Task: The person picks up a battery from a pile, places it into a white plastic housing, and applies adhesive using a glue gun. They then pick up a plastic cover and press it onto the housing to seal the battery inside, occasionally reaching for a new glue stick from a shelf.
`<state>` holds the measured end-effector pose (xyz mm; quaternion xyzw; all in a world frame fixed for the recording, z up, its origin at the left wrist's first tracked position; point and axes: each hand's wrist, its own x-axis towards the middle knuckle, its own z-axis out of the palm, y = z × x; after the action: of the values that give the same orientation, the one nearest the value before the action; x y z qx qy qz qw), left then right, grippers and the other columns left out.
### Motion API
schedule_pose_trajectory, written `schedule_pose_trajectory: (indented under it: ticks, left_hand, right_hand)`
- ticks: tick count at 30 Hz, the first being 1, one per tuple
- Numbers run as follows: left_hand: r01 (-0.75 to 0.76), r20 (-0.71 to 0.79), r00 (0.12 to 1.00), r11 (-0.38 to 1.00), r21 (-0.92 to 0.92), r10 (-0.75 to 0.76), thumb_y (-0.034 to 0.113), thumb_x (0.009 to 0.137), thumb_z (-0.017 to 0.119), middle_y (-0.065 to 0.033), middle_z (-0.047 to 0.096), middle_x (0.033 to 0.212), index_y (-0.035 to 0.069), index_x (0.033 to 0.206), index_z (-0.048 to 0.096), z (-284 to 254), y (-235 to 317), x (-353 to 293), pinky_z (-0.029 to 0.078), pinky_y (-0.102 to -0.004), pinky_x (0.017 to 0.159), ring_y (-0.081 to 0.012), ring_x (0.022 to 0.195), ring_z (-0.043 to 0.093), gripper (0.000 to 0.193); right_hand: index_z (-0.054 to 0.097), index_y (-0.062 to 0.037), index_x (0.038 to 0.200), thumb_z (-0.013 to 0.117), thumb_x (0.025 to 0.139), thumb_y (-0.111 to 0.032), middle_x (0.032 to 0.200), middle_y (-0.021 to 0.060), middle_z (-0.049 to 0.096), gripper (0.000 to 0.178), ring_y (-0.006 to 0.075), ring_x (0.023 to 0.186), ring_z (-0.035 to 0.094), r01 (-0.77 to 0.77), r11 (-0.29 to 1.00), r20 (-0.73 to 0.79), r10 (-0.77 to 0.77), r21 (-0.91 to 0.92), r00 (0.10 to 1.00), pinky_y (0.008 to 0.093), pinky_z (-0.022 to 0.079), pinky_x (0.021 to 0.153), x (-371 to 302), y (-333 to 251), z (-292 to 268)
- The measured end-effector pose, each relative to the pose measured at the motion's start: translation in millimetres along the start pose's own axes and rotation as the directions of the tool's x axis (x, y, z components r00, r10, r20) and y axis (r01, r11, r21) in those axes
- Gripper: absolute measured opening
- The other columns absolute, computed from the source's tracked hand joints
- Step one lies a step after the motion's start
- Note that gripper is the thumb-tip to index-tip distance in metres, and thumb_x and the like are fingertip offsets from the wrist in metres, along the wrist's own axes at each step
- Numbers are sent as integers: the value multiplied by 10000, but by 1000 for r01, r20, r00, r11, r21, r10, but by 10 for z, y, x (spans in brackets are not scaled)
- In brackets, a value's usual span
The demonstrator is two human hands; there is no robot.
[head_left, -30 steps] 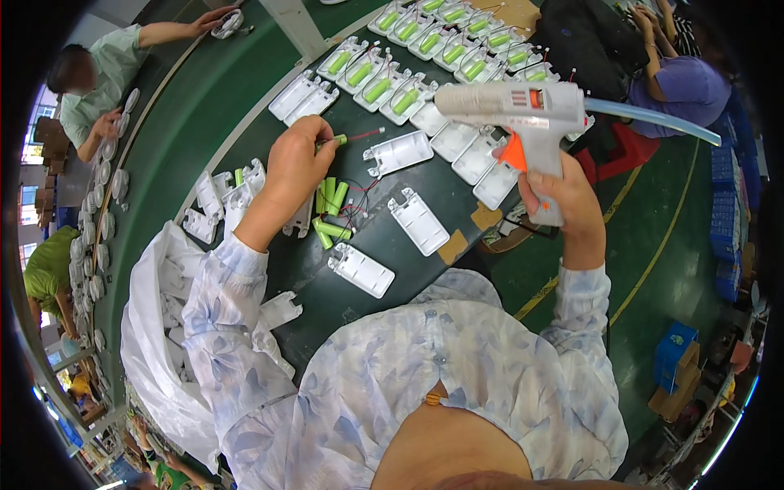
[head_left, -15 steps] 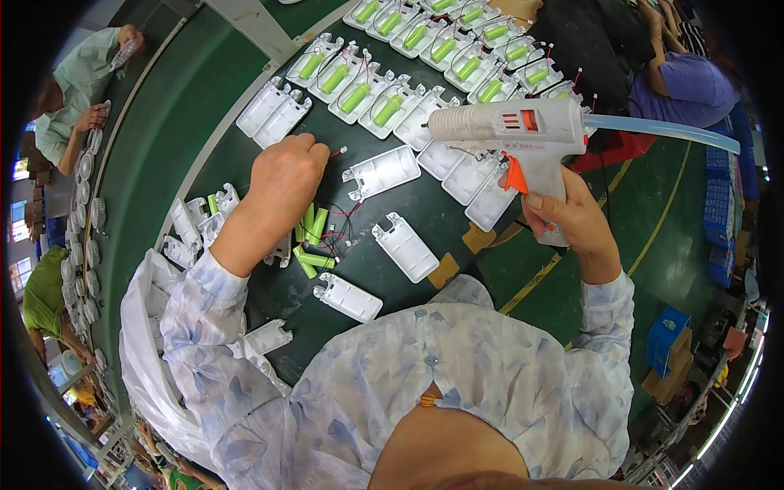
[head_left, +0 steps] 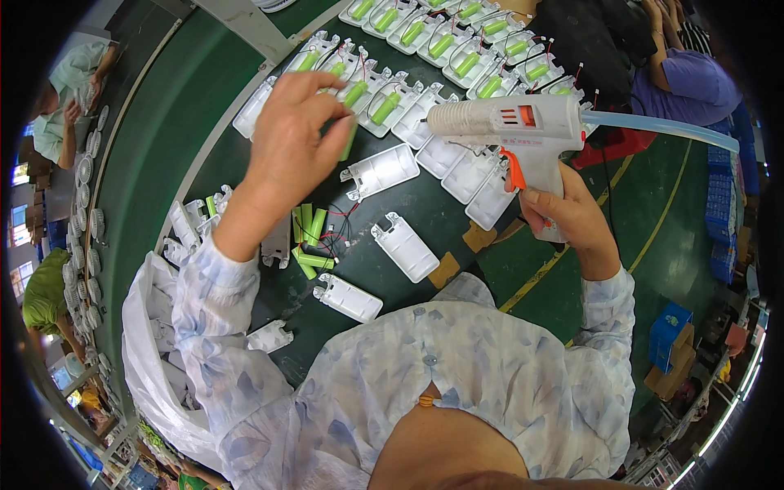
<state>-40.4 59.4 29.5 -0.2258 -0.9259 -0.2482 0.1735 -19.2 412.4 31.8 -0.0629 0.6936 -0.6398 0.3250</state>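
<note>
My right hand (head_left: 572,208) grips a white hot glue gun (head_left: 498,126) by its handle. Its nozzle points left, and a clear glue stick (head_left: 661,131) sticks out of the back. My left hand (head_left: 298,139) is raised over the far left of the table, fingers bent together. A green battery cell (head_left: 349,145) shows beside the thumb, mostly hidden by the hand. Under and beyond that hand are white plastic cases (head_left: 251,110). Nearer me, loose green battery cells (head_left: 314,227) with thin red and black wires lie in a small pile.
Rows of white cases with green cells (head_left: 441,45) fill the far table. Bare cases (head_left: 406,247) lie nearer, and some (head_left: 469,180) sit below the glue gun. A white plastic bag (head_left: 151,351) of parts hangs at the left edge. Co-workers (head_left: 686,86) sit around.
My left hand has lifted and moved a little away from me and to the right, its fingers now turned to the right. A green cell shows by its thumb. The glue gun has barely moved.
</note>
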Motion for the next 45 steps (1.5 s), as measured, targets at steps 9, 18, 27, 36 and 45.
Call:
schedule_pose_trajectory:
  ticks: [9,18,27,36,45]
  left_hand:
    - [-187,-97,977,982,13,188,93,753,738,-130,610,1283,32,739,664,612,156,426,393,-495,1048,-366,1281,495,96]
    - [-142,30,990,983,117,139,122,754,764,-89,533,1397,72,779,731,951,155,471,281,-645,1095,-328,1397,379,65]
    - [-119,79,991,968,220,104,151,747,783,-76,522,1407,98,826,747,955,174,439,267,-682,1079,-312,1400,369,102]
    - [-97,-81,990,978,184,113,95,770,736,-114,582,1321,88,960,716,297,231,93,335,-573,1048,-368,1333,444,191]
    - [141,131,980,987,72,-149,85,766,736,-67,634,827,62,851,688,-97,224,-759,436,-391,714,-280,799,589,101]
  right_hand:
    - [569,0,1132,632,908,-227,688,26,565,326,100,543,532,20,1000,-49,-19,16,999,260,424,516,-64,72,16]
    - [558,18,1208,650,911,-219,731,36,597,391,105,567,568,37,996,-52,-33,81,998,268,461,539,-131,187,-6]
    - [547,19,1181,651,900,-221,724,40,593,384,112,562,567,37,992,-59,-30,122,998,271,467,527,-154,212,25]
    - [545,19,1164,639,891,-214,725,43,586,370,105,553,539,86,980,-107,-68,178,992,254,434,512,-82,205,78]
    - [552,6,1148,631,888,-212,717,33,570,347,94,552,513,82,981,-80,-69,174,994,239,402,515,7,212,74]
